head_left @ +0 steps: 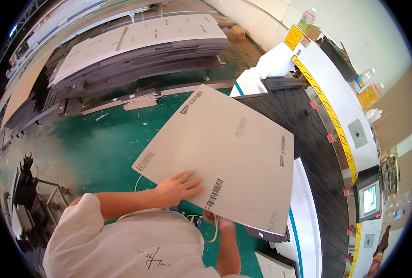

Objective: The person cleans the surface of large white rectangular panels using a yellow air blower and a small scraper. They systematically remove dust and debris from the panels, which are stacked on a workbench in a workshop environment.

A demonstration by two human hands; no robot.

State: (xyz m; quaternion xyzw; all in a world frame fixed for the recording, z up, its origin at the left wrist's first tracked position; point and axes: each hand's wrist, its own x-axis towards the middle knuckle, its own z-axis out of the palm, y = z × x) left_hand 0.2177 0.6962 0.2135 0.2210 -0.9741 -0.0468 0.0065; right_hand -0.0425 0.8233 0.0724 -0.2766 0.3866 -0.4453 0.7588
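Observation:
A large flat beige board [229,153] with dark printed marks lies in front of me, its corners pointing several ways. My left hand [179,187] rests palm down on its near left part, fingers spread. Just past the near edge, my right hand [224,223] is curled, its fingertips partly hidden by the board. A thin yellow hose or cord [213,235] hangs beside that hand. What the right hand grips cannot be made out. More dark-edged boards [268,234] are stacked under the near right corner.
On the right runs a white machine with a dark slatted conveyor [315,162], a yellow-striped rail [326,111] and a control screen [369,199]. Bottles [370,95] stand on its top. A wide stack of panels [141,51] fills the far left. A metal cart frame [50,194] is near left.

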